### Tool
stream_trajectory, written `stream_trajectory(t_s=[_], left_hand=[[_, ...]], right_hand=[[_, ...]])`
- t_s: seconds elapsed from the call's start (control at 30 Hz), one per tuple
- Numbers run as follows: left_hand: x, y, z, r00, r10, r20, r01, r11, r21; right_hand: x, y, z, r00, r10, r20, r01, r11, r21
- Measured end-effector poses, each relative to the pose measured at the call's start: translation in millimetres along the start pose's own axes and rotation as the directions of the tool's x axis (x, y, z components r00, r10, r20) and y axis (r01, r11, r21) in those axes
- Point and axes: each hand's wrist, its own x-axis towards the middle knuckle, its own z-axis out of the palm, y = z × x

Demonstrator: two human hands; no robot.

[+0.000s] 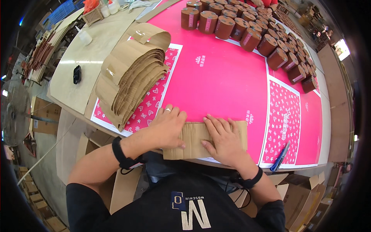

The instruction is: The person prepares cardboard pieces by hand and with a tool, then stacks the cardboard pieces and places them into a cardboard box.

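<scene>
Two hands are laid flat on a brown cardboard strip (201,141) at the near edge of the pink-covered table (220,81). Left hand (166,125): palm down, fingers spread and pointed far-right, ring seen on one finger, pressed on the strip's left part; nothing is gripped. Right hand (222,139): palm down, fingers extended toward the far left, thumb tucked along the strip's near edge; also pressing, not clenched. A black band is worn on each wrist.

Strip: plain kraft brown, ribbed with parallel creases, lying crosswise; its near-left corner appears to overhang the table edge.

Far left: a fanned stack of similar cardboard pieces (131,79), curled at the top. Far right: rows of brown cylindrical boxes (251,31) with pink labels, lids on; contents cannot be seen. A blue-handled tool (280,156) lies near right, probably a cutter.
</scene>
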Motion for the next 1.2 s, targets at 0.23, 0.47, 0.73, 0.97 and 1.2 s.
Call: stream_trajectory(t_s=[0.23,0.47,0.73,0.97,1.2], left_hand=[[-31,39,-30,0.994,0.107,-0.009,-0.107,0.993,-0.041],[-26,21,-19,0.895,0.216,-0.390,-0.142,0.967,0.210],[-25,-4,1,0.891,-0.090,-0.445,-0.213,0.782,-0.585],[-24,17,22,0.836,-0.225,-0.501,-0.247,0.660,-0.709],[-24,4,30,0.836,-0.203,-0.511,-0.171,0.787,-0.592]], right_hand=[[-11,5,-75,0.955,0.023,0.297,-0.036,0.999,0.038],[-23,10,-66,0.992,0.042,-0.120,-0.063,0.983,-0.175],[-50,49,-61,0.910,0.391,-0.136,-0.331,0.885,0.329],[-45,31,-59,0.914,0.395,-0.093,-0.295,0.805,0.514],[-49,19,-71,0.936,0.347,-0.060,-0.321,0.910,0.263]])
